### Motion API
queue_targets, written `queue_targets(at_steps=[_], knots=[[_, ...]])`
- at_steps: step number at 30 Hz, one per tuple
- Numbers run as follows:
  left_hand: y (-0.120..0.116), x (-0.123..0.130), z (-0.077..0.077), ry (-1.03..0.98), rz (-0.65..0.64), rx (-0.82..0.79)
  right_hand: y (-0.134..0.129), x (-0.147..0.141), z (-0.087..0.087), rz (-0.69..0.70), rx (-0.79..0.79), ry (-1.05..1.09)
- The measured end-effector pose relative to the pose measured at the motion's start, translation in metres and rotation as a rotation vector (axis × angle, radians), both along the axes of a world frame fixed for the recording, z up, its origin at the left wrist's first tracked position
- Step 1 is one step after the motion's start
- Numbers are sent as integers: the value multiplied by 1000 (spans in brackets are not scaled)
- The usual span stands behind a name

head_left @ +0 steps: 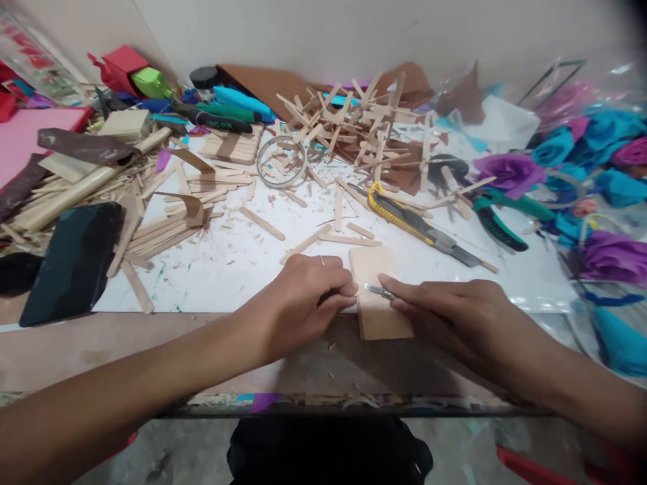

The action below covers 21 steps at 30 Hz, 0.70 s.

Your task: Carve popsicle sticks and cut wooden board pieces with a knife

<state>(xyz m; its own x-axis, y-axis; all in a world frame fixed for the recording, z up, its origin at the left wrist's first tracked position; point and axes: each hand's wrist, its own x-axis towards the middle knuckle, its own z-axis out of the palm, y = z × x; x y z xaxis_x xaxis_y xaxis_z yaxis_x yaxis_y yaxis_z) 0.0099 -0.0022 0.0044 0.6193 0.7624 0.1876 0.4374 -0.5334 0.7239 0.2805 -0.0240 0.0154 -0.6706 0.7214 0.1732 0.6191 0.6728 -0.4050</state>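
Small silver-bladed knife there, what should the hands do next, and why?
I'd ease the left hand slightly away from the small silver-bladed knife. The right hand holds it over the flat, pale wooden block, and its tip points towards the left fingertips, close by at the block's edge.

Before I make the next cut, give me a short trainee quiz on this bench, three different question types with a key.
1. True or false: the slim silver metal craft knife is in the right hand.
2. What lies beneath its blade? A) black rectangular phone B) pale rectangular wooden block C) purple paper flower
3. Fill in: the yellow-trimmed grey box cutter lies on a flat sheet coloured ____.
Key: 1 true; 2 B; 3 white
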Motion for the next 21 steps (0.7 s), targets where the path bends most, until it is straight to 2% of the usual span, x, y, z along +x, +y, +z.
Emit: queue_targets(at_steps=[3,7,12,14,18,21], knots=[[0,0,1,2,-16,1,-3,1,-1,4,-3,11],[0,0,1,11,-11,4,-7,3,-4,-34,-4,-92],[0,1,1,-9,-7,-16,-6,7,-8,3,85,-132],[1,1,2,-18,-14,-27,-3,10,-5,11,124,-111],[2,-1,2,18,-20,-44,6,15,7,-82,229,-85],[2,-3,1,28,-64,-4,17,10,14,-140,245,-107]])
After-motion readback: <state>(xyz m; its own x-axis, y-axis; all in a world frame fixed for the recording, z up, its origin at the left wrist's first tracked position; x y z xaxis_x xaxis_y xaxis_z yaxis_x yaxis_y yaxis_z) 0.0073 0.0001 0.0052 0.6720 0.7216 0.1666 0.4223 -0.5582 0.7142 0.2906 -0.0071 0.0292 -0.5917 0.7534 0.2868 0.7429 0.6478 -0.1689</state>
